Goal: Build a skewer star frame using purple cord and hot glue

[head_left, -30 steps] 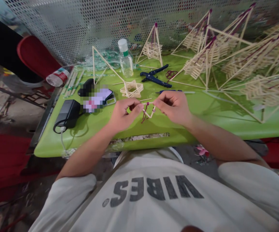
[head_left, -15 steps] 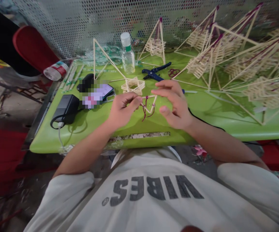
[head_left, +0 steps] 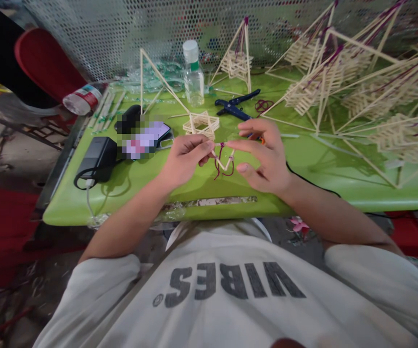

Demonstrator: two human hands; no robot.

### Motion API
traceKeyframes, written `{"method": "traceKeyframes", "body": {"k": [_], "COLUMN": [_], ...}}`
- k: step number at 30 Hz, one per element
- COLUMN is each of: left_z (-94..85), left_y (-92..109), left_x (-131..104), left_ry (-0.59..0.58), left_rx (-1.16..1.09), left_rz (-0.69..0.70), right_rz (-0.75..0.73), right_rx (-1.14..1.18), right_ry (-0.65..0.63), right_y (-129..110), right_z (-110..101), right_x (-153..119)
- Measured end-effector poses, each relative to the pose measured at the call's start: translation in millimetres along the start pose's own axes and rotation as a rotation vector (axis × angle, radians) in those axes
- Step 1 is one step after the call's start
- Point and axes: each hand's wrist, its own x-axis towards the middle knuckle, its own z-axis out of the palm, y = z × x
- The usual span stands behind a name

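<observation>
My left hand (head_left: 189, 157) pinches one corner of a small triangle of pale wooden sticks (head_left: 221, 162) between thumb and fingers. Dark purple thread (head_left: 232, 170) is tied on its top stick and hangs in a loose loop. Beside it, my right hand (head_left: 266, 157) has its fingers apart, the index fingertip at the triangle's upper right corner. Just beyond my hands lies a star-shaped stack of sticks (head_left: 212, 123), with a tall stick frame (head_left: 163, 79) standing behind it. Something small and orange (head_left: 263, 140) shows partly behind my right fingers; its kind is hidden.
Blue-handled pliers (head_left: 232, 107) and a coil of purple thread (head_left: 264, 105) lie past my right hand. A clear bottle (head_left: 194, 79) stands at the back. Several stick pyramids (head_left: 317, 92) crowd the right side. A phone (head_left: 154, 135) and black adapter (head_left: 98, 157) lie left on the green table (head_left: 194, 215).
My right index fingertip has moved left and down onto the triangle's corner. The orange thing behind my right hand has come into sight. The view has shifted slightly.
</observation>
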Motion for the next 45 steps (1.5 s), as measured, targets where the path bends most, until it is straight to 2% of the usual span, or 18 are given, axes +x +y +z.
{"method": "traceKeyframes", "body": {"k": [8,11,19,24,30,40,45], "left_z": [0.1,0.6,-0.2,0.4,1.0,-0.1,-0.9], "left_y": [-1.8,-1.7,-1.1,-0.9,1.2,-3.0,-3.0], "left_x": [0.7,1.2,1.9,2.1,3.0,2.1,0.4], "left_ry": [0.008,0.024,0.010,0.018,0.010,0.015,-0.108], "left_rx": [-0.047,-0.048,-0.043,-0.015,0.005,0.042,0.106], "left_rz": [-0.077,-0.090,-0.068,-0.079,-0.089,-0.094,-0.118], "right_rz": [0.031,-0.016,-0.067,0.008,-0.061,-0.042,0.038], "right_rx": [0.023,-0.008,0.040,0.063,0.041,-0.001,0.009], "right_ry": [-0.010,0.020,0.044,-0.007,0.021,0.169,0.236], "right_y": [1.3,3.0,2.9,0.5,7.6,6.7,3.6], "right_z": [1.5,1.6,1.6,0.8,5.5,6.8,8.4], "right_x": [-1.0,0.1,4.6,3.5,1.2,3.3,4.6]}}
